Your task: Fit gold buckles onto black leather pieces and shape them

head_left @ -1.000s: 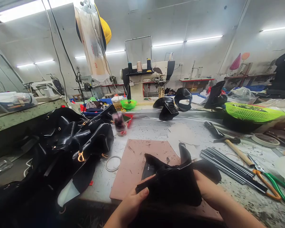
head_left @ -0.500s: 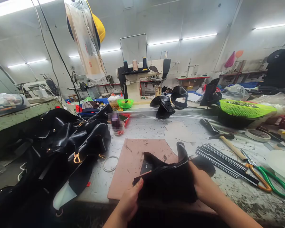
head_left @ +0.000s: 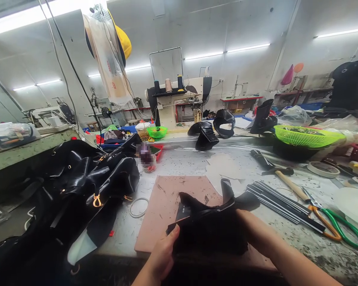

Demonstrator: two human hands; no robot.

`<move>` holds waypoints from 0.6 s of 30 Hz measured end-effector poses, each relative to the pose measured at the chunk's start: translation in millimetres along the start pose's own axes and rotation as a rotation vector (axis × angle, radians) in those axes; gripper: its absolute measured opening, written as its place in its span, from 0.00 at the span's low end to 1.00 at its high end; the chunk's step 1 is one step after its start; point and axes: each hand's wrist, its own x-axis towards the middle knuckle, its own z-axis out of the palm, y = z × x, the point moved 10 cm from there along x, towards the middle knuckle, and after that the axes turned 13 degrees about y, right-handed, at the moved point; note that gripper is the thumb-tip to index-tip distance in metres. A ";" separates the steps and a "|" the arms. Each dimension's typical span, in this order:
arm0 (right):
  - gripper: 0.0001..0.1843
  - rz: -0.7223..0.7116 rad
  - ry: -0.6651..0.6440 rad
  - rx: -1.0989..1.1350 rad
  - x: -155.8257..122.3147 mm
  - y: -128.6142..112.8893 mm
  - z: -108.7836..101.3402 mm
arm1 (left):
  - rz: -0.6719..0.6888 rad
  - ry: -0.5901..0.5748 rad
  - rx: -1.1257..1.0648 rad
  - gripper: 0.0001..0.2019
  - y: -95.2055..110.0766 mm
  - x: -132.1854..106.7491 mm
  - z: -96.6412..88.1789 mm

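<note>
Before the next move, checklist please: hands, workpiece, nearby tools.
1. Left hand on the black piece: ok, thumb over its edge.
2. Right hand gripping it: cannot tell, fingers hidden.
3. Black piece resting on the pink board: cannot tell; it overlaps the board in view, but contact is hidden.
4. Scissors apart from right hand: ok, lying off to its right.
5. White ring apart from left hand: ok, on the table by the board's left edge.
</note>
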 end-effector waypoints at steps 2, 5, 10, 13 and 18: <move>0.18 0.184 -0.152 0.118 -7.8 17.7 14.2 | -0.028 -0.009 -0.021 0.21 -1.9 -0.3 0.4; 0.19 0.424 -0.217 0.272 -19.2 39.1 23.3 | -0.032 -0.011 -0.032 0.20 -1.8 1.0 0.1; 0.19 0.531 -0.231 0.161 -26.6 46.4 18.3 | -0.005 0.042 -0.017 0.23 -0.5 4.6 -5.0; 0.16 0.393 -0.401 -0.017 -32.8 26.2 18.6 | 0.001 0.078 -0.017 0.26 -0.8 5.6 -8.1; 0.16 0.301 -0.451 -0.021 -37.1 0.5 19.7 | 0.047 0.010 0.040 0.25 3.0 5.9 -2.2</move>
